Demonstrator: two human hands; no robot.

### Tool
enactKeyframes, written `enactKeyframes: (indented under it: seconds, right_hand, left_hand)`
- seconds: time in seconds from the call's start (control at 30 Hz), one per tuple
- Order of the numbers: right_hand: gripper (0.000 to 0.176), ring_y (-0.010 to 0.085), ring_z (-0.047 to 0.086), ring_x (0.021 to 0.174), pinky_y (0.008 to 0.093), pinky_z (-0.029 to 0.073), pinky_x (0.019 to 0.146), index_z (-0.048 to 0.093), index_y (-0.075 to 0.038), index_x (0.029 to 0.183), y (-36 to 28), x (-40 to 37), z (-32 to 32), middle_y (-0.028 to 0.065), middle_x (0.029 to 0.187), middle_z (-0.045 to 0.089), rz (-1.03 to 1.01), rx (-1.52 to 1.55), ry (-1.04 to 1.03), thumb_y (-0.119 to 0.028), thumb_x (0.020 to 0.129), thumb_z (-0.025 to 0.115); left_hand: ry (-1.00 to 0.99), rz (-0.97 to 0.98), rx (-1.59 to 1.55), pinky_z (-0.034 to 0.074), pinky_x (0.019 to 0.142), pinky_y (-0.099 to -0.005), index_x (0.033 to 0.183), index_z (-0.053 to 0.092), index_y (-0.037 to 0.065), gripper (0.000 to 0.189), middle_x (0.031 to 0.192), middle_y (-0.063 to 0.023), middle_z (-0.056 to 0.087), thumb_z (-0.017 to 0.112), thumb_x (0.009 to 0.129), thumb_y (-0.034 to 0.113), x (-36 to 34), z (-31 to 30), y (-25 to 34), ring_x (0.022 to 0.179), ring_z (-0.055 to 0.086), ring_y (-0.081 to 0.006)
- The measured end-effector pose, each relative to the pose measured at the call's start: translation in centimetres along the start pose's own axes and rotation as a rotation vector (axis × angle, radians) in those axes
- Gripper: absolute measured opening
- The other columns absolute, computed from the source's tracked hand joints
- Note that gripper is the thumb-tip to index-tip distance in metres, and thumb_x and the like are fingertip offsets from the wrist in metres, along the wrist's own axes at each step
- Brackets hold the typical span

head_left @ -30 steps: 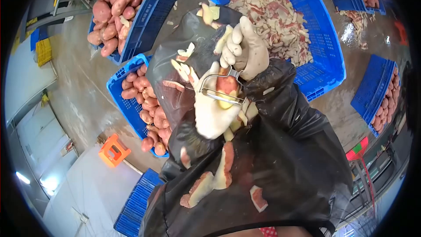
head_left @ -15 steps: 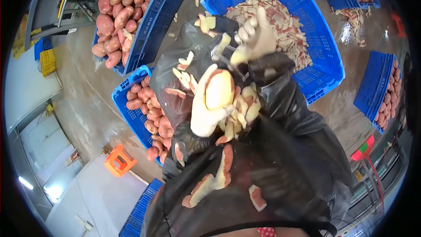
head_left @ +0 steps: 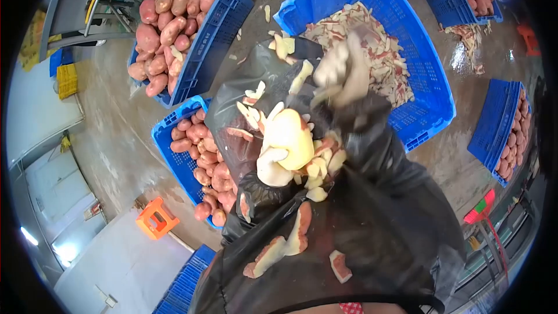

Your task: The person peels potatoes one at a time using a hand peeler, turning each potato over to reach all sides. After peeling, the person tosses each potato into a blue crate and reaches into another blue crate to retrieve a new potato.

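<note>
My left hand (head_left: 272,168) is closed around a mostly peeled, pale yellow potato (head_left: 292,139), with the thumb across its near side. My right hand (head_left: 343,72) is up and to the right of the potato, apart from it, its fingers curled. Motion smears this hand; the peeler in it is hard to make out now but showed as a pale frame at the fingers a moment ago. Potato peels (head_left: 317,177) are heaped beside the potato, and more peels (head_left: 299,229) lie on my black plastic apron (head_left: 372,238) and sleeves.
A blue crate (head_left: 427,75) with a pile of peels stands ahead. Crates of red-skinned potatoes stand at the upper left (head_left: 218,35), left (head_left: 165,134) and far right (head_left: 494,116). An orange stool (head_left: 157,218) is on the wet floor at lower left.
My right hand has swung slightly down and blurred. The potato has turned in my left hand, showing more peeled surface. The whole view has shifted a little.
</note>
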State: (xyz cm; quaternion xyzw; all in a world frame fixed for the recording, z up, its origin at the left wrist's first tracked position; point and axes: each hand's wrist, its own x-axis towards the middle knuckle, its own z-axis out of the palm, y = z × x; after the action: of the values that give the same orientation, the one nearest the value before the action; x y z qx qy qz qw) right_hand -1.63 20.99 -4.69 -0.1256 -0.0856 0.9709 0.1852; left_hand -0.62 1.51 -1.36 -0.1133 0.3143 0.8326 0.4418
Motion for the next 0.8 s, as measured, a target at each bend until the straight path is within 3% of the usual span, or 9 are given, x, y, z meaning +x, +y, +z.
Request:
enactKeyframes:
  seconds: [0.03, 0.07, 0.17, 0.27, 0.4, 0.47, 0.6, 0.73, 0.8]
  right_hand:
    - [0.045, 0.0135, 0.04, 0.043, 0.0332, 0.037, 0.045, 0.041, -0.016, 0.06, 0.8, -1.7, 1.4, -0.0043, 0.047, 0.036, 0.165, 0.05, -0.182, -0.046, 0.093, 0.036]
    - [0.044, 0.015, 0.042, 0.045, 0.0344, 0.038, 0.046, 0.042, -0.016, 0.061, 1.8, -2.5, 3.5, -0.0033, 0.049, 0.038, 0.118, -0.244, 0.035, -0.046, 0.093, 0.039]
    - [0.038, 0.0155, 0.04, 0.046, 0.0334, 0.038, 0.049, 0.044, -0.016, 0.064, 0.2, 2.4, -1.0, -0.0031, 0.05, 0.038, 0.014, -0.169, 0.466, -0.043, 0.091, 0.045]
    - [0.042, 0.0144, 0.039, 0.043, 0.0311, 0.034, 0.045, 0.043, -0.015, 0.063, -0.2, -0.5, 1.7, -0.0041, 0.05, 0.038, 0.121, 0.247, -0.12, -0.042, 0.094, 0.037]
    - [0.042, 0.0172, 0.044, 0.046, 0.0322, 0.04, 0.045, 0.048, -0.013, 0.07, 2.6, -2.3, 2.8, -0.0008, 0.052, 0.042, 0.294, 0.214, 0.008, -0.04, 0.097, 0.03]
    - [0.041, 0.0179, 0.044, 0.047, 0.0333, 0.04, 0.045, 0.047, -0.013, 0.07, 2.9, -3.1, 4.2, -0.0007, 0.053, 0.042, 0.248, -0.044, 0.153, -0.042, 0.095, 0.034]
    - [0.039, 0.0169, 0.043, 0.046, 0.0334, 0.039, 0.047, 0.043, -0.013, 0.069, 1.9, -2.0, 2.1, -0.0015, 0.053, 0.039, 0.25, -0.359, 0.13, -0.045, 0.092, 0.041]
    - [0.036, 0.0134, 0.039, 0.044, 0.0295, 0.039, 0.045, 0.043, -0.016, 0.067, -1.8, 0.0, 1.3, -0.0045, 0.051, 0.035, 0.099, -0.222, 0.56, -0.043, 0.09, 0.048]
    - [0.038, 0.0137, 0.039, 0.041, 0.0302, 0.038, 0.043, 0.044, -0.015, 0.067, -0.2, -3.4, 2.5, -0.004, 0.049, 0.035, 0.17, -0.096, -0.048, -0.045, 0.092, 0.043]
  left_hand:
    - [0.003, 0.059, 0.029, 0.038, 0.099, -0.044, 0.136, 0.027, 0.007, 0.091, 0.128, -0.0189, 0.042, 0.062, 0.052, 0.016, -0.1, -0.1, 0.0, 0.117, 0.043, -0.0341]
    - [-0.022, 0.031, -0.011, 0.037, 0.099, -0.0445, 0.136, 0.026, 0.006, 0.089, 0.129, -0.0175, 0.041, 0.061, 0.055, 0.015, -0.5, -0.5, 0.1, 0.118, 0.042, -0.0323]
    - [-0.107, -0.027, -0.164, 0.041, 0.096, -0.0436, 0.137, 0.023, 0.007, 0.082, 0.125, -0.0151, 0.045, 0.056, 0.062, 0.009, -0.5, 0.1, 0.5, 0.113, 0.047, -0.0313]
    - [0.071, -0.018, -0.2, 0.041, 0.095, -0.0437, 0.138, 0.022, 0.007, 0.077, 0.127, -0.0137, 0.044, 0.059, 0.071, 0.017, -1.2, 0.1, 0.0, 0.112, 0.048, -0.0313]
    - [-0.009, 0.071, 0.072, 0.038, 0.098, -0.0401, 0.138, 0.02, 0.004, 0.072, 0.132, -0.0128, 0.041, 0.056, 0.082, 0.031, -1.8, 1.3, -0.4, 0.116, 0.047, -0.0296]
    - [-0.117, -0.125, 0.688, 0.043, 0.09, -0.0333, 0.14, 0.012, 0.004, 0.107, 0.125, -0.0119, 0.042, 0.078, 0.057, 0.011, -2.1, 1.6, 1.9, 0.11, 0.048, -0.0222]
    - [-0.081, -0.057, 0.935, 0.04, 0.09, -0.0303, 0.137, 0.023, 0.003, 0.1, 0.119, -0.0093, 0.044, 0.076, 0.052, 0.005, -1.6, 0.4, 0.6, 0.106, 0.047, -0.0194]
    - [-0.044, 0.042, 0.918, 0.033, 0.097, -0.0307, 0.135, 0.029, 0.003, 0.094, 0.124, -0.0096, 0.042, 0.074, 0.053, 0.007, -1.5, 2.6, 0.8, 0.113, 0.041, -0.0193]
    - [-0.07, 0.077, 0.822, 0.034, 0.097, -0.0307, 0.135, 0.028, 0.002, 0.095, 0.125, -0.0106, 0.042, 0.074, 0.052, 0.009, -1.4, 1.1, 0.3, 0.114, 0.042, -0.0196]
